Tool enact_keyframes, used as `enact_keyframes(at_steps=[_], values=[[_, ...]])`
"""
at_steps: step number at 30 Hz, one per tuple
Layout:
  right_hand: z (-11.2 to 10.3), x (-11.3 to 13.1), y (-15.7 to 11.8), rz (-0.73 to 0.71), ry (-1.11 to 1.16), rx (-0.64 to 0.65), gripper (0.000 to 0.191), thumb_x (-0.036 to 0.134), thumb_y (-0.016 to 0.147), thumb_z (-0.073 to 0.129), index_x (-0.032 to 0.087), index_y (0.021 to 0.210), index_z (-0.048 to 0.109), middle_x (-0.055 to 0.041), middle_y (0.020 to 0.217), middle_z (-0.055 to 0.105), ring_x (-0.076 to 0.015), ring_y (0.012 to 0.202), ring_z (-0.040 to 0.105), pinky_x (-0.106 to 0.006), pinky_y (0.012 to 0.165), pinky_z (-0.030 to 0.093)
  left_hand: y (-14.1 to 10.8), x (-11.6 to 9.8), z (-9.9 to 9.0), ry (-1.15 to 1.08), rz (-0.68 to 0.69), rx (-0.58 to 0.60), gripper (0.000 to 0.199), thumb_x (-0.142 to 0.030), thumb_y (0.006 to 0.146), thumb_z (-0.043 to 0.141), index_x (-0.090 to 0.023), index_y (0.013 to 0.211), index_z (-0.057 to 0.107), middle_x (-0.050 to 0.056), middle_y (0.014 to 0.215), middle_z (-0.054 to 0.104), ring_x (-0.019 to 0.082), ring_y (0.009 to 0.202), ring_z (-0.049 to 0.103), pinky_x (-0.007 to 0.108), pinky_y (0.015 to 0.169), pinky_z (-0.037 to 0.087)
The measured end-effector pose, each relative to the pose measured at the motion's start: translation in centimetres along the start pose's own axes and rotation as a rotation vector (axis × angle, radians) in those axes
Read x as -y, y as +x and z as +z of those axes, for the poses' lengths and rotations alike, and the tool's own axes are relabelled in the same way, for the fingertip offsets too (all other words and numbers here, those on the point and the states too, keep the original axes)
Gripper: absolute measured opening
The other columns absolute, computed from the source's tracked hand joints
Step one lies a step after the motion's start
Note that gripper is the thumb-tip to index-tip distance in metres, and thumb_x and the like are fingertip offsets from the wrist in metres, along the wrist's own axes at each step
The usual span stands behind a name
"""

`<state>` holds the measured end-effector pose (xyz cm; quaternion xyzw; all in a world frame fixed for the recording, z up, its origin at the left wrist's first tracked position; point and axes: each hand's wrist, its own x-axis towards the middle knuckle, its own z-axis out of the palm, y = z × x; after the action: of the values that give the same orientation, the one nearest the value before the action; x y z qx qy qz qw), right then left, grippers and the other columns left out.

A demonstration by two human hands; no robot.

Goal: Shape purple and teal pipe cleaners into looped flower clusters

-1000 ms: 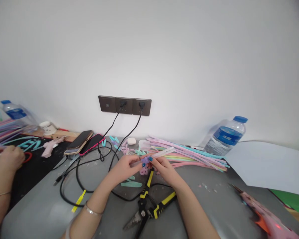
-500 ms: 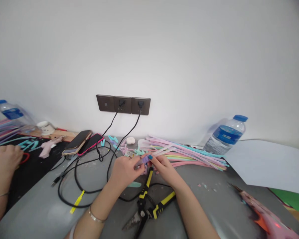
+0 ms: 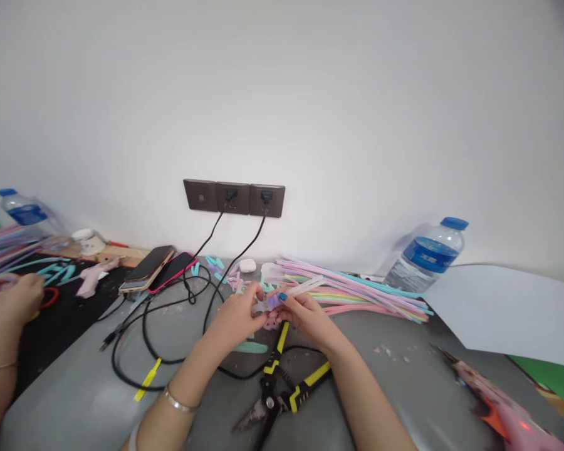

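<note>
Nearest, toward the middle of the surface's near edge, yellow-and-black pliers lie with their jaws toward the near left and their handles spread away from that edge.

Beyond them, over the middle of the surface, the person's two hands meet at a purple coil, which appears wound around pale strips. The right hand has its grip pinched on the coil, the blue thumbnail against it. The left hand has just changed: half a second ago its fingers were bunched close against the coil; now they are spread more loosely, and a pale end shows between them. Whether that grip presses on the end I cannot tell. This suggests a pause between pinches, the right hand steadying the work.

The strips' long axis slants from the left hand at the near left up toward the far right; the free ends point over the bundle of fuzzy stems, which stretches along the surface's far edge.
</note>
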<state>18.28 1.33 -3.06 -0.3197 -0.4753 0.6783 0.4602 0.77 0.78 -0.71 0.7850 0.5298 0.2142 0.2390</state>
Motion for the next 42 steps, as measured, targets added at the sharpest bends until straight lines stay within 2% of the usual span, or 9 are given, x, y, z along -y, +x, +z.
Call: enact_keyframes(at_steps=[3, 6, 12, 17, 23, 26, 32, 38, 42], values=[[-0.2, 0.0, -0.1, 0.052, 0.052, 0.031, 0.039, 0.051, 0.074, 0.075, 0.015, 0.089, 0.072, -0.0044, 0.071, 0.068, -0.0142, 0.066, 0.063, -0.026, 0.065, 0.051, 0.0, 0.5, -0.3, -0.099, 0.001, 0.086, 0.031, -0.032, 0.075, 0.065, -0.023, 0.098, 0.046, -0.009, 0.055, 0.042, 0.014, 0.049, 0.040, 0.023, 0.049, 0.022], [-0.4, 0.0, -0.2, 0.060, 0.066, 0.009, 0.036, 0.046, 0.073, 0.077, 0.015, 0.090, 0.073, -0.0044, 0.074, 0.070, -0.0136, 0.068, 0.064, -0.025, 0.066, 0.052, 0.0, 0.8, -0.5, -0.179, -0.010, 0.136, 0.037, -0.040, 0.074, 0.068, -0.024, 0.096, 0.043, -0.010, 0.055, 0.040, 0.013, 0.050, 0.038, 0.022, 0.048, 0.022], [-0.1, 0.2, -0.1, 0.024, 0.116, -0.072, 0.032, 0.041, 0.068, 0.081, 0.017, 0.087, 0.074, -0.0026, 0.076, 0.070, -0.0120, 0.064, 0.064, -0.024, 0.063, 0.053, 0.2, 1.2, -0.4, -0.286, -0.050, 0.175, 0.034, -0.039, 0.075, 0.067, -0.023, 0.091, 0.042, -0.012, 0.053, 0.033, 0.012, 0.050, 0.033, 0.022, 0.049, 0.020], [0.3, 0.3, -0.1, -0.024, 0.108, -0.096, 0.026, 0.038, 0.069, 0.081, 0.017, 0.081, 0.073, -0.0013, 0.073, 0.068, -0.0109, 0.059, 0.063, -0.022, 0.058, 0.052, 0.3, 0.9, -0.5, -0.351, -0.063, 0.226, 0.032, -0.038, 0.074, 0.066, -0.021, 0.094, 0.046, -0.009, 0.061, 0.040, 0.011, 0.054, 0.034, 0.022, 0.051, 0.023], [0.2, 0.2, -0.5, 0.057, 0.052, 0.065, 0.025, 0.036, 0.078, 0.071, 0.015, 0.092, 0.073, -0.0049, 0.075, 0.070, -0.0128, 0.063, 0.064, -0.026, 0.064, 0.053, -0.1, 0.8, -0.7, -0.319, -0.029, 0.265, 0.034, -0.032, 0.073, 0.067, -0.019, 0.102, 0.054, -0.005, 0.071, 0.049, 0.014, 0.060, 0.041, 0.022, 0.055, 0.027], [-0.1, 0.4, -0.8, 0.068, -0.017, 0.116, 0.024, 0.036, 0.082, 0.067, 0.015, 0.091, 0.073, -0.0045, 0.073, 0.069, -0.0129, 0.062, 0.064, -0.026, 0.064, 0.053, -0.2, 1.0, -0.7, -0.336, 0.007, 0.304, 0.029, -0.031, 0.074, 0.066, -0.020, 0.098, 0.055, -0.004, 0.074, 0.051, 0.014, 0.063, 0.043, 0.023, 0.057, 0.030], [-0.2, 0.7, -1.2, 0.146, -0.016, 0.204, 0.031, 0.043, 0.086, 0.062, 0.017, 0.103, 0.067, -0.0024, 0.066, 0.068, -0.0140, 0.059, 0.068, -0.022, 0.054, 0.051, 0.0, 1.3, -0.8, -0.391, 0.076, 0.297, 0.026, -0.035, 0.076, 0.064, -0.018, 0.093, 0.055, -0.001, 0.083, 0.053, 0.016, 0.076, 0.046, 0.023, 0.065, 0.036], [-0.4, 0.9, -1.1, 0.089, -0.024, 0.138, 0.022, 0.036, 0.084, 0.064, 0.016, 0.093, 0.069, -0.0015, 0.066, 0.068, -0.0115, 0.051, 0.064, -0.021, 0.051, 0.049, 0.1, 1.3, -1.2, -0.433, 0.033, 0.321, 0.022, -0.032, 0.078, 0.060, -0.018, 0.093, 0.053, -0.004, 0.075, 0.047, 0.012, 0.065, 0.039, 0.021, 0.058, 0.032], [-1.7, 1.6, -1.3, 0.039, -0.010, 0.039, 0.027, 0.042, 0.081, 0.067, 0.017, 0.091, 0.068, -0.0002, 0.061, 0.066, -0.0109, 0.047, 0.060, -0.021, 0.049, 0.047, 0.2, 2.2, -1.6, -0.399, -0.011, 0.295, 0.019, -0.031, 0.078, 0.058, -0.019, 0.088, 0.048, -0.007, 0.066, 0.038, 0.011, 0.059, 0.033, 0.021, 0.054, 0.027]])
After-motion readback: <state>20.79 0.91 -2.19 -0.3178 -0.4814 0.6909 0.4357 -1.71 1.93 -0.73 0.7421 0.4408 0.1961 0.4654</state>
